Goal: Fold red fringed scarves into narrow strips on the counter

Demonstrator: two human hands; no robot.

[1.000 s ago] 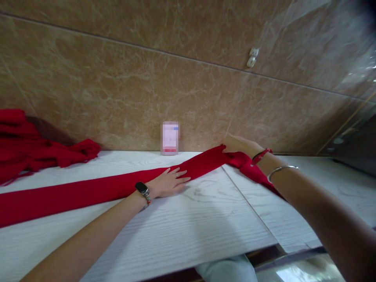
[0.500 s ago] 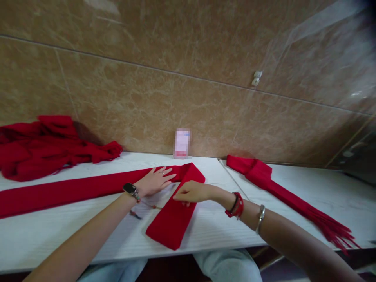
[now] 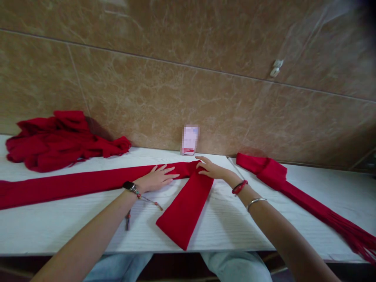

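A long red scarf (image 3: 186, 209) lies across the white table, bent at a corner so that one end angles down toward the front edge. My left hand (image 3: 156, 179) rests on the flat left run of the scarf, open, with its fingers spread. At the folded corner, my right hand (image 3: 212, 169) touches the cloth; its index finger reaches out past the upper edge and the other fingers are bent but apart. The part of the fold under those fingertips is hidden.
To the right lies another red scarf (image 3: 272, 173), partly folded, with a fringed end. A heap of red cloth (image 3: 53, 141) is against the tiled wall (image 3: 164, 94) at left. A blurred phone-like object (image 3: 190, 139) leans on the wall behind the white table (image 3: 88, 227).
My right hand has moved up along the angled end to the folded corner, and its fingers have opened out. My left hand stays on the scarf. The view has shifted slightly.
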